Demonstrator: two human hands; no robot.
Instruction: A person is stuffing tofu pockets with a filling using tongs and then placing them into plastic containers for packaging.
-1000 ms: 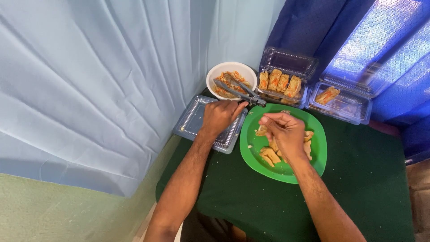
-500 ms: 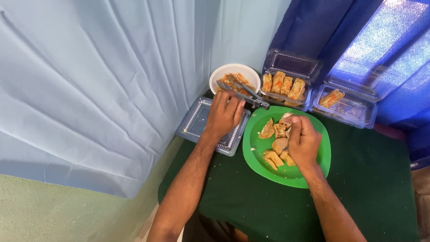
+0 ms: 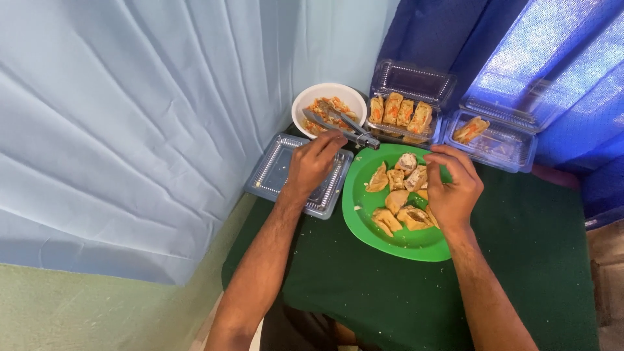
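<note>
Over the white bowl [image 3: 329, 104] at the back of the table [image 3: 520, 273], my left hand [image 3: 313, 164] has drawn toward me a little since a second ago: then it sat closer to the bowl's rim, and now it hangs above the empty clear plastic lid [image 3: 276, 170], with its fingers curled round the handle end of the metal tongs [image 3: 338, 123]. Those tongs reach out from my grip with their tips apart, lying across the orange shredded filling in the bowl; whether they have pinched any of it up I cannot tell. My right hand [image 3: 453, 188] has shifted too. A second ago it was bent over the middle of the green plate [image 3: 364, 224], among the pastries; now it has slid to the plate's far right side, fingers loosely bent and resting on the fried pieces [image 3: 396, 195] there, holding nothing that I can make out. Behind the plate stands a clear tray of filled rolls [image 3: 398, 110], and further right a second clear tray [image 3: 497, 140] with a single roll in it. By my reading, serving from the bowl is the work in hand, and the plate already carries a fair share.
</note>
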